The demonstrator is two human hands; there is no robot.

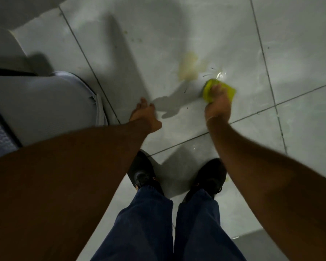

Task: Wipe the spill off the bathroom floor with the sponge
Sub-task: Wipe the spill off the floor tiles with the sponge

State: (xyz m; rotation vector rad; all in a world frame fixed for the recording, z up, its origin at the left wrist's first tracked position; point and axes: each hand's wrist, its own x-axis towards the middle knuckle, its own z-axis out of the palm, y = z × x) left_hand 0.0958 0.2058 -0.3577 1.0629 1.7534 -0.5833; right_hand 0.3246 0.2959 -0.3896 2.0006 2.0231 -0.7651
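A yellowish spill (188,66) stains the pale tiled floor (149,44) ahead of my feet. My right hand (217,102) is closed on a yellow-green sponge (229,90) and presses it on the floor just right of the spill, beside a wet glint. Blur softens the sponge and the hand. My left hand (145,114) hangs above the floor to the left, fingers loosely apart, holding nothing.
A white toilet bowl (45,102) fills the left side, its rim close to my left hand. My two black shoes (143,174) and dark trouser legs stand below the hands. Small yellowish specks (137,39) dot the tiles farther away. Dark grout lines cross the floor.
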